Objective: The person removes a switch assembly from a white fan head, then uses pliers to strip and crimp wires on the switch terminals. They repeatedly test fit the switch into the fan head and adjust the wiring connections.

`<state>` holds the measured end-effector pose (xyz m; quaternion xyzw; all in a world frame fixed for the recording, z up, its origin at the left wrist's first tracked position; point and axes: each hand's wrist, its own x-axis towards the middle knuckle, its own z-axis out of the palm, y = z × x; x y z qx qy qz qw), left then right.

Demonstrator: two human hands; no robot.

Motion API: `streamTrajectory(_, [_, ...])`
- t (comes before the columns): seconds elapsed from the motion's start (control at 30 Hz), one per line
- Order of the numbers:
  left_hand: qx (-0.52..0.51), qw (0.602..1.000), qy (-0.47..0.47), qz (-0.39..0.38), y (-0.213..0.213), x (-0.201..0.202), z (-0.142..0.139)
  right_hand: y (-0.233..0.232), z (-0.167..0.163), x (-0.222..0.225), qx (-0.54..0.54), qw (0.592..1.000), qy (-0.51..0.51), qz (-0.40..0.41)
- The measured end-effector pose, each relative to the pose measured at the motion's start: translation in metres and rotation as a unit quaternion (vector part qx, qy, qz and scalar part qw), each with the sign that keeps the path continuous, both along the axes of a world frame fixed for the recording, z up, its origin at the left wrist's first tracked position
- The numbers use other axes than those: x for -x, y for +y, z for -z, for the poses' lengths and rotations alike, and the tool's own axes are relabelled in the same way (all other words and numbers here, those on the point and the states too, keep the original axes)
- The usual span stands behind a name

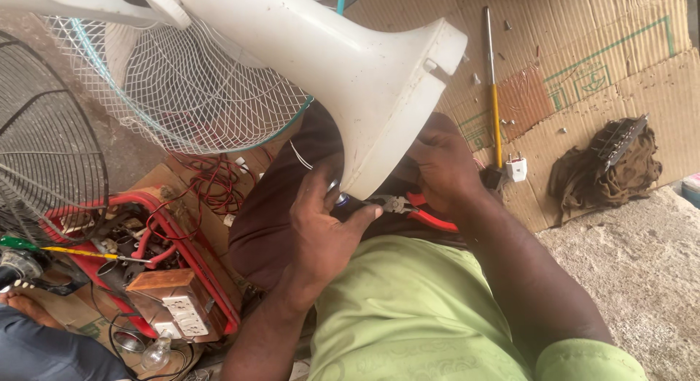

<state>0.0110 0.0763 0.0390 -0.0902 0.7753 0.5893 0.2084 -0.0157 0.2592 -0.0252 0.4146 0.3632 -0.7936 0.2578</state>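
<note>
Left hand: the left hand is curled at the lower rim of the white fan housing, thumb stretched toward the plier tips, fingers closed on a small bluish piece at the housing's mouth; what that piece is cannot be told.
Right hand: the right hand is wrapped shut around the red-handled pliers, whose metal nose points left toward the left thumb and stops just beside it.
Fan housing: white plastic, flaring like a funnel, tilted across the person's lap with its open end down between the two hands; a thin white wire hangs out beside it.
Lap: a dark brown cloth lies over the knees under the housing; the green shirt fills the bottom of the view.
White grille: a white wire fan guard with a teal rim stands behind the housing, toward the top left.
Dark grille: a black wire fan guard sits at the left edge of the floor.
Red frame: a red tubular frame with red wires tangled in it lies left of the lap; a wooden socket box and a clear bulb rest at its near end.
Screwdriver: a green-and-yellow one lies across the frame's left part.
Cardboard: flattened cardboard covers the floor at top right, carrying a long yellow-handled tool, a white plug and a brown rag.
</note>
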Motion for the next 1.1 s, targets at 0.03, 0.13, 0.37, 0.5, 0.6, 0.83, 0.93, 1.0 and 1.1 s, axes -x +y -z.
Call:
streamTrajectory(0.03, [0.005,1.0,-0.004,0.002,0.0,0.0,0.0,0.0,-0.001,0.0,0.005,1.0,0.002,0.001])
streamTrajectory(0.13, [0.028,0.999,-0.029,0.006,0.001,0.001,0.002,-0.001,-0.001,0.001,0.016,1.0,0.001,0.004])
streamTrajectory(0.37, [-0.019,1.0,0.008,0.006,0.005,0.004,0.004,-0.004,0.002,0.003,-0.028,0.999,-0.005,-0.019])
streamTrajectory(0.5, [0.007,1.0,0.007,0.008,0.009,0.008,0.004,-0.006,-0.003,0.007,-0.048,0.998,-0.018,-0.033])
streamTrajectory(0.6, [0.084,0.993,0.07,0.032,0.013,0.013,0.005,-0.004,-0.014,0.01,-0.124,0.985,-0.018,-0.117])
streamTrajectory(0.83, [0.171,0.975,0.137,0.036,0.02,0.019,0.01,-0.007,-0.012,0.01,-0.076,0.995,-0.003,-0.061])
streamTrajectory(0.93, [0.184,0.97,0.154,0.046,0.018,0.017,0.013,-0.008,-0.001,0.006,-0.047,0.998,0.004,-0.035])
streamTrajectory(1.0, [0.184,0.969,0.154,0.052,0.017,0.016,0.013,-0.008,0.0,0.006,-0.033,0.999,-0.009,-0.027])
streamTrajectory(1.1, [0.179,0.97,0.156,0.05,0.016,0.016,0.014,-0.006,0.001,0.006,-0.022,0.999,-0.019,-0.028])
